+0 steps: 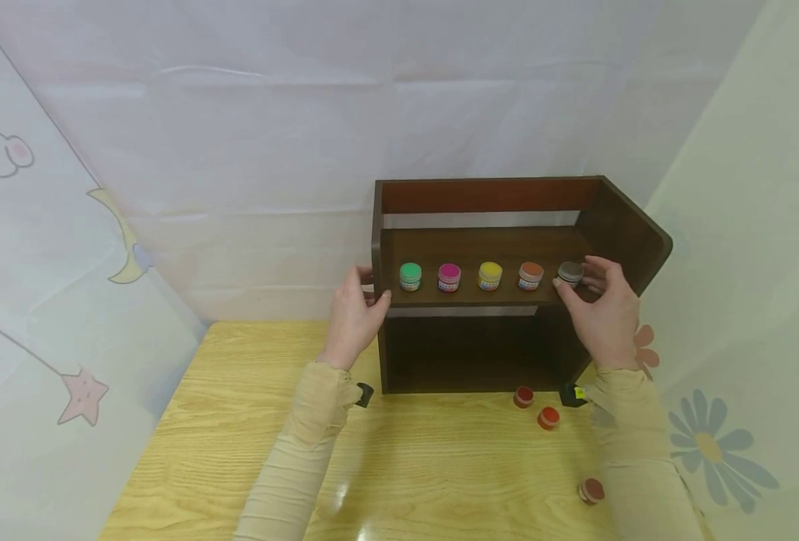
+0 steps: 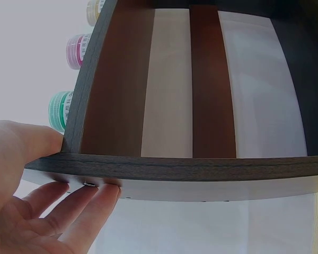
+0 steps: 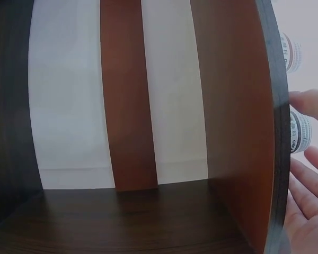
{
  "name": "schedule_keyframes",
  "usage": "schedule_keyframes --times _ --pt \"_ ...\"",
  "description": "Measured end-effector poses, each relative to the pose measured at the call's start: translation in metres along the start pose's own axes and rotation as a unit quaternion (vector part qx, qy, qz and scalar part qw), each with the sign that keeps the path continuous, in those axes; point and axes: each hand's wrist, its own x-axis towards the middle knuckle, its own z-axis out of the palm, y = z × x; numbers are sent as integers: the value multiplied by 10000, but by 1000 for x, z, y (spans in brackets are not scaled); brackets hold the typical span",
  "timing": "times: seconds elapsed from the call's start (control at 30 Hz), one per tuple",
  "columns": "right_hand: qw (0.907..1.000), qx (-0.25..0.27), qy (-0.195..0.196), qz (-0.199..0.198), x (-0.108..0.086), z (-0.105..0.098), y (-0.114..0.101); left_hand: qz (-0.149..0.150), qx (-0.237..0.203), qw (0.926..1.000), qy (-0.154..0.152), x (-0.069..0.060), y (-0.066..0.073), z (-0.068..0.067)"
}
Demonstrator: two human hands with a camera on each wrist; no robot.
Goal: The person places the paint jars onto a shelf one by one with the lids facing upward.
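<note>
Head view: your right hand (image 1: 605, 312) pinches the small round dark-grey jar (image 1: 570, 270) at the right end of the dark-brown wooden shelf unit (image 1: 480, 244)'s upper board; your left hand (image 1: 357, 319) grips its left side panel (image 1: 376, 240). Small round green jar (image 1: 410, 276), magenta jar (image 1: 449, 277), yellow jar (image 1: 490, 275), orange-brown jar (image 1: 531, 275) stand in line. My read: four done, fifth nearly; three small reddish jars (image 1: 549, 418) remain on the yellow wood-grain table (image 1: 440, 466).

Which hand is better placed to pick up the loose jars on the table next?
Probably the right hand: all three reddish jars on the table lie nearer to it, though it must first let go of the dark jar. The left hand grips the shelf's far side.
</note>
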Motion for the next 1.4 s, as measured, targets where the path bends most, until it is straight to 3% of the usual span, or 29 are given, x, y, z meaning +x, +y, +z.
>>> schedule_keyframes --times 0.57,0.73,1.1,1.4 --pt "9990 234 153 -360 -3 -5 -6 51 -7 10000 -8 0 -1 0" --pt "9978 294 369 -476 -5 -8 -12 49 33 10000 15 0 0 0" --pt "9875 489 1248 -831 -5 -21 -23 40 -19 10000 5 1 -1 1" --pt "9887 581 1114 -816 -16 -29 -29 70 -7 10000 13 0 0 0"
